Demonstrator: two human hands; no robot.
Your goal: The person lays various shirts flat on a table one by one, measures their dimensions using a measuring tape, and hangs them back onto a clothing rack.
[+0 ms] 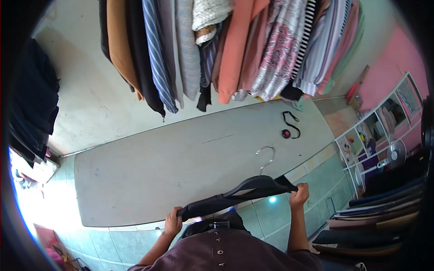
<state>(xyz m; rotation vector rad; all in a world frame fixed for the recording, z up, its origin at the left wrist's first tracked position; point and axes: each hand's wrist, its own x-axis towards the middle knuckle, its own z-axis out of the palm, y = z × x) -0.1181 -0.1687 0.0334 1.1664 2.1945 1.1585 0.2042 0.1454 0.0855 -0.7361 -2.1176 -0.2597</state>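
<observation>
A black garment (208, 205) hangs on a black hanger (258, 180) with a metal hook, stretched sideways in front of my body at the table's near edge. My left hand (172, 221) is closed on the garment's left end. At the other end, my right hand (299, 196) grips the black cloth beside the hanger's right tip. The hook points away from me, over the grey table (149, 167).
Many shirts (230, 54) hang in a row beyond the table. A black strap with a round red-centred piece (286, 133) lies on the tabletop. Dark clothes (34, 99) hang at left. A white rack (361, 122), a fan (396, 153) and folded garments (361, 237) are at right.
</observation>
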